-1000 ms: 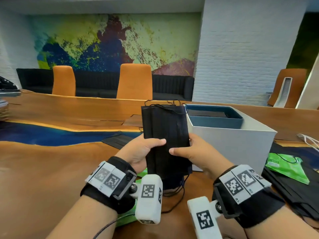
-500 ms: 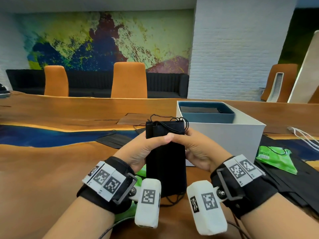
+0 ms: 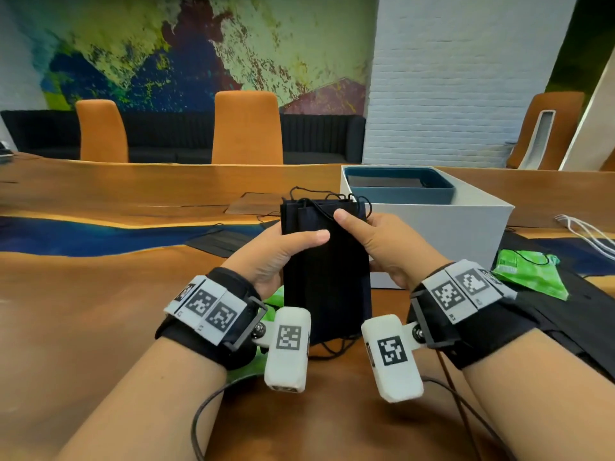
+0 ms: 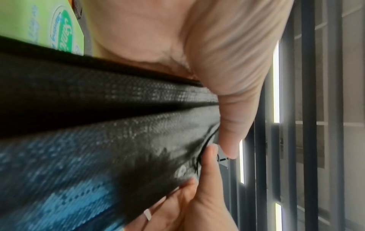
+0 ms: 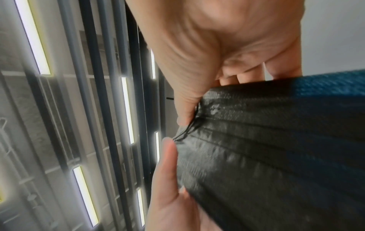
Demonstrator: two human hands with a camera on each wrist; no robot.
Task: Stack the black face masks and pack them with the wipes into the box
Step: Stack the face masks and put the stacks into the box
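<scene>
I have the upright stack of pleated black fabric face masks (image 3: 326, 267) clasped from both sides, left hand (image 3: 276, 257) and right hand (image 3: 382, 251) with thumbs across its front, just before the open white cardboard box (image 3: 466, 227); I would tap the lower edges level on the brown wooden table (image 3: 83, 311), tuck the loose ear loops, then squeeze evenly; the crinkled green wipes packet (image 3: 529, 274) waits right of the box.
</scene>
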